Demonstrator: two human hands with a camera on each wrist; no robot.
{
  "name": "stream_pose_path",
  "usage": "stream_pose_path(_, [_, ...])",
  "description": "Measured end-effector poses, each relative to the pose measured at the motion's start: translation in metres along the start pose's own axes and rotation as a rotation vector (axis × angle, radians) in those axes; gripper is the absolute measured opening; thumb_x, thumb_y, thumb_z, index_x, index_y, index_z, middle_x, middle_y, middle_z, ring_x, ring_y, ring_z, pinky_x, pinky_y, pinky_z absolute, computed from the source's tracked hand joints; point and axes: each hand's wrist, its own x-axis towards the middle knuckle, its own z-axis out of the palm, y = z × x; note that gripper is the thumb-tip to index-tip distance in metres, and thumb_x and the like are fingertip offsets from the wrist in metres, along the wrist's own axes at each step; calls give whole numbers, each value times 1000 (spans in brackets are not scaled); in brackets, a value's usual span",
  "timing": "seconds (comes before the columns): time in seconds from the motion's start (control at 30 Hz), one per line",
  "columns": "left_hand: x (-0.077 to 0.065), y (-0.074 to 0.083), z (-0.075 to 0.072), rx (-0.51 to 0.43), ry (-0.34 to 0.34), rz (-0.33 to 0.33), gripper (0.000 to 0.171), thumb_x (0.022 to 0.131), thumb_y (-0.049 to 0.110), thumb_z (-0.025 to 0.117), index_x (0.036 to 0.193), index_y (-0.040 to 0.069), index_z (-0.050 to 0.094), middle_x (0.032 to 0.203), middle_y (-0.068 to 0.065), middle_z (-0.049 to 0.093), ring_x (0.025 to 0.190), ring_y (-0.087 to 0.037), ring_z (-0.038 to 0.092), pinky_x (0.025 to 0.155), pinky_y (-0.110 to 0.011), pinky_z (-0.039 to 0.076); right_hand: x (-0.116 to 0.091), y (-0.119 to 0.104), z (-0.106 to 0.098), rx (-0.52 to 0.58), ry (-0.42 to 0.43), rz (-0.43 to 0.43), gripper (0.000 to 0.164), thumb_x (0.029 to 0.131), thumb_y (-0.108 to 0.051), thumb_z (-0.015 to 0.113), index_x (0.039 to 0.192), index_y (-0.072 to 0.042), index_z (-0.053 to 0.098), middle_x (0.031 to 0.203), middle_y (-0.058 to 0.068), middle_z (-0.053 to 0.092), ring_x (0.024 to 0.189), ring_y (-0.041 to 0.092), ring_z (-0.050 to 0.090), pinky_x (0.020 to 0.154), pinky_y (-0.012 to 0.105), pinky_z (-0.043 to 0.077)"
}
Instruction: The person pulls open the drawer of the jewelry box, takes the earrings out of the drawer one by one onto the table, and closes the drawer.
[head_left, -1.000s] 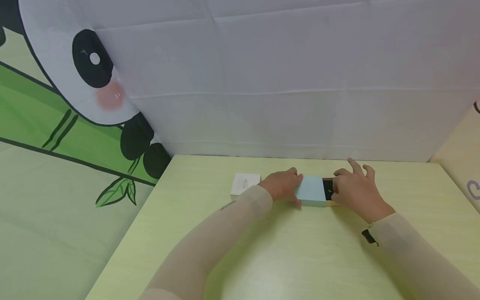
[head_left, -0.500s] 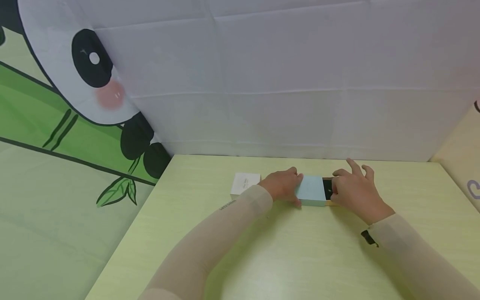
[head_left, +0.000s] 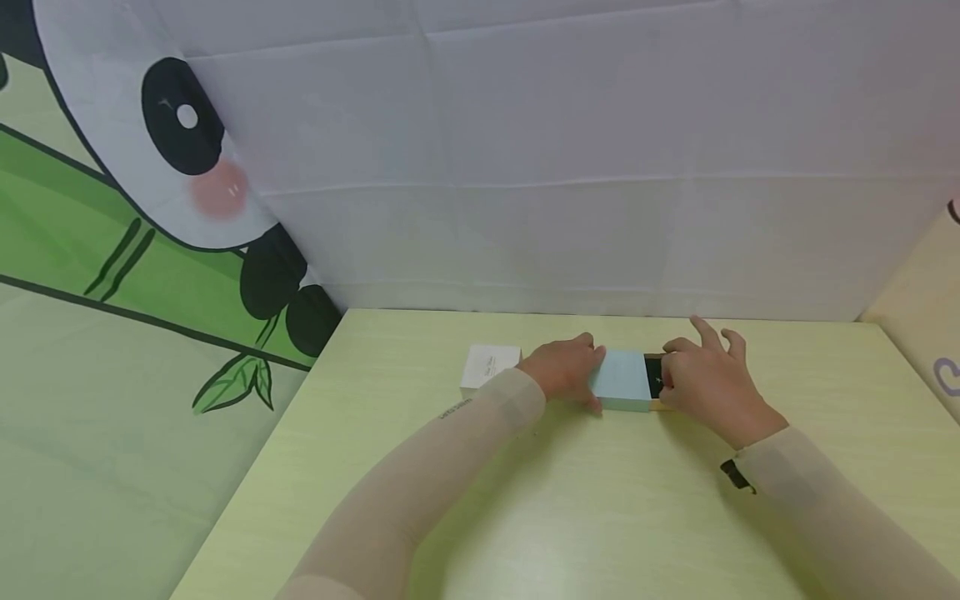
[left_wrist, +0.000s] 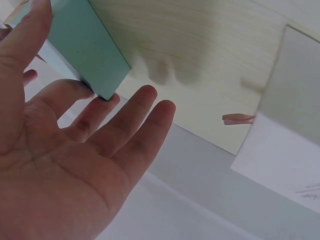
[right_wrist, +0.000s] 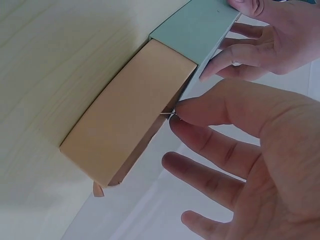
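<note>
In the head view, a light-blue box sleeve (head_left: 622, 374) lies on the table, its tan drawer (right_wrist: 125, 107) partly slid out to the right. The drawer's inside has a black lining (head_left: 654, 377). My left hand (head_left: 561, 370) grips the sleeve's left end between thumb and fingers; its other fingers (left_wrist: 150, 120) extend freely. My right hand (head_left: 708, 390) is over the drawer. Seen from the right wrist, thumb and index finger pinch a thin pale strand (right_wrist: 165, 113) at the drawer's rim, the other fingers spread. Most of the strand is hidden.
A white box (head_left: 489, 367) with small print stands left of my left hand, a ribbon tab (left_wrist: 238, 119) sticking out of its side. Another ribbon tab (right_wrist: 98, 189) hangs from the drawer's end. Behind the pale wooden table (head_left: 525, 517) rises a white cloth (head_left: 555, 167).
</note>
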Motion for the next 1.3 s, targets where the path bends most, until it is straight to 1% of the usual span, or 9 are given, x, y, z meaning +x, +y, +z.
stream_pose_path(0.2, [3,0,0,1,-4,-10,107,104,61,89,187,17,38,170,-2,57,135,-14,65,120,-31,61,2,1,-1,-3,-1,-5,27,91,-15,95,73,-17,75,152,23,77,172,67,28,130,90,22])
stream_pose_path(0.43, [4,0,-1,-20,-8,-22,108,103,60,90,187,18,37,169,-1,57,134,-14,66,119,-32,61,4,2,-1,-3,-3,-14,28,91,-17,97,73,-17,75,152,23,78,172,68,29,129,91,22])
stream_pose_path(0.63, [7,-1,0,-14,-8,-27,107,103,60,90,187,18,38,171,-1,56,136,-15,66,121,-32,61,4,4,1,0,3,-25,32,89,-23,102,73,-17,75,150,22,79,172,67,30,128,91,23])
stream_pose_path(0.87, [8,-2,-1,-20,-2,-21,104,103,59,91,184,17,42,168,-2,58,132,-15,67,118,-33,62,4,4,0,-13,3,-32,32,90,-20,101,73,-17,74,149,21,80,171,68,31,128,91,25])
stream_pose_path(1.03, [9,-1,-1,-14,4,-19,102,103,59,91,183,17,44,168,-3,58,132,-15,67,117,-33,62,5,4,0,-5,2,-36,34,89,-21,102,72,-17,73,146,19,81,171,68,32,128,91,25])
stream_pose_path(1.3, [11,0,-2,-25,2,-33,101,103,58,92,182,17,45,167,-2,58,130,-15,67,115,-33,62,5,6,1,2,-4,-37,31,89,-20,100,72,-18,74,146,18,81,171,67,33,128,90,25])
